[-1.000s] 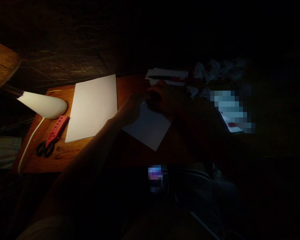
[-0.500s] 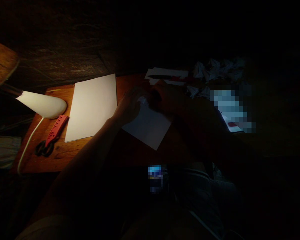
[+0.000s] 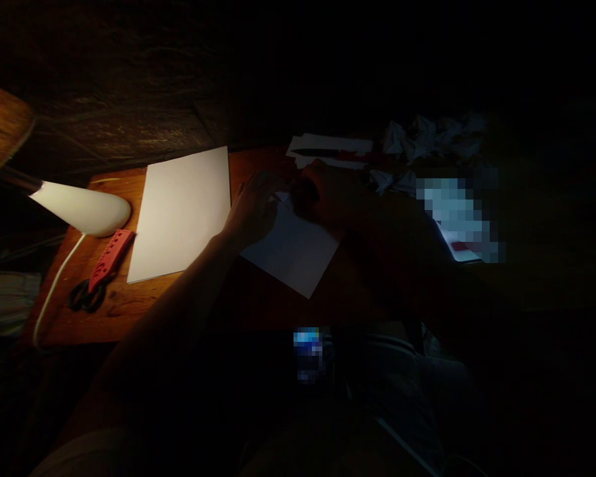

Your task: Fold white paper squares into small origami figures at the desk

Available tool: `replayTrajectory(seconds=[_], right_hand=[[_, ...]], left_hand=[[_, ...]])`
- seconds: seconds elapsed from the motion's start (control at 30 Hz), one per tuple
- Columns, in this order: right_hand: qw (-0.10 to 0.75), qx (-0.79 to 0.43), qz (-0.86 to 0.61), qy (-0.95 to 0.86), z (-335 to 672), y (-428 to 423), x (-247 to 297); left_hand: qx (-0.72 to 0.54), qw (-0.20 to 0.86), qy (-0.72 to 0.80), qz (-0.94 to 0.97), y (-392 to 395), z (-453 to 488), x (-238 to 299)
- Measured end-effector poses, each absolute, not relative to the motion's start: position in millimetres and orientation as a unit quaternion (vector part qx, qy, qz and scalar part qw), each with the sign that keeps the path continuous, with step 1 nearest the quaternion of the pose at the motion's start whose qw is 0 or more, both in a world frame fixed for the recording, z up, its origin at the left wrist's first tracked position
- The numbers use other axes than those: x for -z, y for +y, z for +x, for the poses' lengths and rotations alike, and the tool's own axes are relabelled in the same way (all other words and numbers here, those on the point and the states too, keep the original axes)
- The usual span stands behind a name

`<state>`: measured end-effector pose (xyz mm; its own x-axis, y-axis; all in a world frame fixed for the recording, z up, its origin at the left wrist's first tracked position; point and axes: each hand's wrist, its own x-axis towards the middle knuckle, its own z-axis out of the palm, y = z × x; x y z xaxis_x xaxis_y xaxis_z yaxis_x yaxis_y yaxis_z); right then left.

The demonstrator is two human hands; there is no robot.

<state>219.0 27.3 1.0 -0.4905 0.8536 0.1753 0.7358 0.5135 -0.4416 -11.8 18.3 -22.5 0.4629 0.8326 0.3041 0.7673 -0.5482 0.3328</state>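
Note:
A white sheet of paper (image 3: 298, 255) lies askew on the wooden table, one corner pointing toward me. My left hand (image 3: 253, 209) is at its far left part, fingers bent and closed on the paper. From the other side my right hand (image 3: 318, 185) grips the far corner, its fingers curled and mostly lost in shadow. Between the two hands a small lifted or folded bit of paper (image 3: 284, 197) shows. The exact fold and the fingertips are too dark to make out.
Left of my arm lies a stack of white paper (image 3: 181, 218), with a lamp (image 3: 84, 209) and red-sheathed scissors (image 3: 110, 258) beyond. At the back are a knife (image 3: 322, 154) on paper strips (image 3: 362, 144), folded paper shapes (image 3: 422, 139) and a lit phone (image 3: 457, 232).
My fingers have shifted slightly at the far corner, and the small lifted bit of paper between them looks different. The sheet stays in nearly the same place.

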Motion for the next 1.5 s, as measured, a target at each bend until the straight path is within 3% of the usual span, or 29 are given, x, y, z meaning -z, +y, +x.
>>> replayTrajectory(seconds=[1.0, 1.5], right_hand=[[0.218, -0.134, -0.456, -0.853, 219.7, 31.2, 6.8], [0.221, -0.168, -0.475, -0.835, 218.5, 31.3, 2.9]], left_hand=[[-0.251, 0.088, 0.448, 0.853, 24.4, -15.1, 32.3], [-0.249, 0.05, 0.507, 0.824, 24.6, -13.7, 34.5]])
